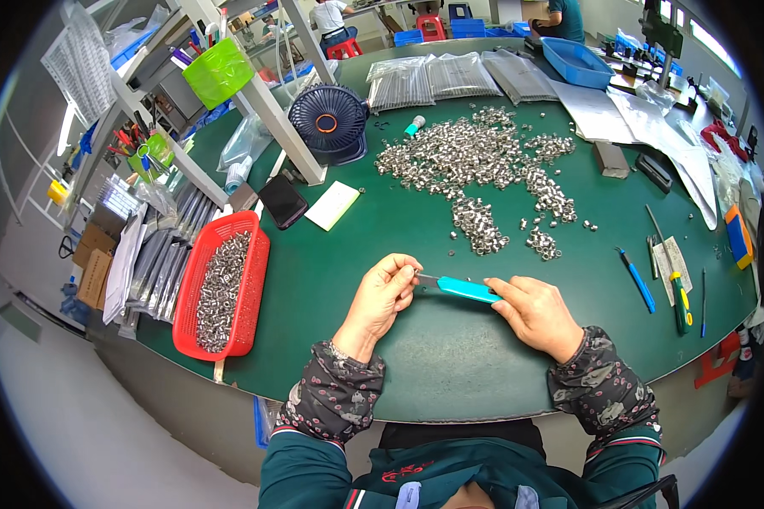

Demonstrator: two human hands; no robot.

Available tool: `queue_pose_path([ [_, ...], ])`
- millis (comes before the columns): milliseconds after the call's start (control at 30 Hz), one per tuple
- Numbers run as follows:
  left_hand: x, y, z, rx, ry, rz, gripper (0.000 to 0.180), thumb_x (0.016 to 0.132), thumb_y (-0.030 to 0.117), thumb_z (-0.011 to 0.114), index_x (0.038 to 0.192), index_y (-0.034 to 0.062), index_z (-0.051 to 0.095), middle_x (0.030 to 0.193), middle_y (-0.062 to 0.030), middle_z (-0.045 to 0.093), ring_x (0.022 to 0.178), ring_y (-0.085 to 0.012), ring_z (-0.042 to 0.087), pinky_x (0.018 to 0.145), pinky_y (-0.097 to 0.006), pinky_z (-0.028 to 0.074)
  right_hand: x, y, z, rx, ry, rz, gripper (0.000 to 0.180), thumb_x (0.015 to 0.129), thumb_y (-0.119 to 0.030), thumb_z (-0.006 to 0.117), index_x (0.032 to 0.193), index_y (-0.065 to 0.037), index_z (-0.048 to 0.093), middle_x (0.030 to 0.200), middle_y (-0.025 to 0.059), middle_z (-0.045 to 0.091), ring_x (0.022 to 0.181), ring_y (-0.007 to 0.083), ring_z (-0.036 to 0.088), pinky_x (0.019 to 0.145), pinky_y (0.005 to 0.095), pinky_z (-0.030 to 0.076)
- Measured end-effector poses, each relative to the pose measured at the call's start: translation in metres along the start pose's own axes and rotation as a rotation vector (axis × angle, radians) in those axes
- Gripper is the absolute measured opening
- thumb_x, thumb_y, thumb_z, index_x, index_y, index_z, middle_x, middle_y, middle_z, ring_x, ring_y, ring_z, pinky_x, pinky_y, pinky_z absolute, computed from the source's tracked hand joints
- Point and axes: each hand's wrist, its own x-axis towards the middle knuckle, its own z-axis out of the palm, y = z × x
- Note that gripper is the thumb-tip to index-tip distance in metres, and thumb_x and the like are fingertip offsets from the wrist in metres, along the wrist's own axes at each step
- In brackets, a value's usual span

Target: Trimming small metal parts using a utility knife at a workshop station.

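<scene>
My right hand (530, 312) is closed round the back end of a teal-handled tool (467, 289) with a thin metal tip. The tip points left and meets the fingertips of my left hand (379, 297). Thumb and forefinger of that hand are pinched on a small metal part, mostly hidden by the fingers. Both hands hover over the near part of the green table (450, 373). Beyond them lies a wide heap of small silvery metal rings (467, 153), with smaller clusters (479, 227) on its near side. A red basket (258, 293) to the left holds many similar metal pieces.
A fan (328, 120), a phone (283, 202) and a yellow-green notepad (332, 205) stand or lie at left. Rightward lie a blue pen-like tool (635, 281), a yellow-green screwdriver (680, 301) and a dark block (610, 159). Bagged rods (399, 82) and a blue tray (576, 62) line the back.
</scene>
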Motion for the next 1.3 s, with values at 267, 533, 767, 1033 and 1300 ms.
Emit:
queue_pose_path([
  [267,-0.002,0.0,0.002,0.038,0.038,-0.023,0.015,0.093,0.017,0.051,0.092,0.0028,0.054,0.072,-0.0001,0.049,0.049,-0.0017,0.034,0.042,-0.015,0.028,-0.001,-0.002,0.001,-0.125,0.092,-0.076,0.036,0.075,-0.016,0.066,0.108,-0.005,0.058,0.072,0.007,0.052,0.065,0.0226,0.054,0.055,0.0351,0.046],
  [533,-0.003,0.003,0.004,0.102,0.062,-0.064,0.016,0.093,0.019,0.051,0.089,0.0037,0.055,0.07,0.0003,0.049,0.047,-0.0013,0.033,0.04,-0.015,0.026,0.0,-0.003,0.001,-0.194,0.128,-0.123,0.04,0.071,-0.015,0.069,0.107,-0.004,0.059,0.071,0.0055,0.05,0.064,0.021,0.052,0.054,0.0339,0.044],
  [767,-0.003,0.002,0.004,0.128,0.083,-0.075,0.018,0.093,0.021,0.052,0.087,0.0043,0.054,0.067,0.0007,0.048,0.046,-0.0016,0.033,0.039,-0.015,0.024,0.001,-0.004,0.0,-0.205,0.134,-0.146,0.041,0.069,-0.014,0.07,0.107,-0.004,0.059,0.071,0.0052,0.049,0.063,0.0205,0.051,0.054,0.0337,0.044],
  [1033,-0.004,0.003,0.004,0.139,0.085,-0.114,0.023,0.092,0.026,0.053,0.082,0.0057,0.054,0.063,0.0012,0.047,0.043,-0.0016,0.031,0.037,-0.016,0.022,0.001,-0.005,-0.001,-0.2,0.13,-0.156,0.042,0.068,-0.014,0.07,0.107,-0.004,0.059,0.071,0.0049,0.049,0.064,0.0203,0.051,0.055,0.0335,0.043],
  [1300,-0.005,0.01,0.006,0.14,0.075,-0.184,0.024,0.092,0.026,0.052,0.078,0.0064,0.053,0.062,0.0027,0.045,0.043,-0.0004,0.03,0.036,-0.015,0.021,0.001,-0.005,-0.002,-0.217,0.132,-0.165,0.042,0.067,-0.015,0.071,0.105,-0.005,0.059,0.072,0.0043,0.048,0.065,0.02,0.05,0.057,0.0334,0.043],
])
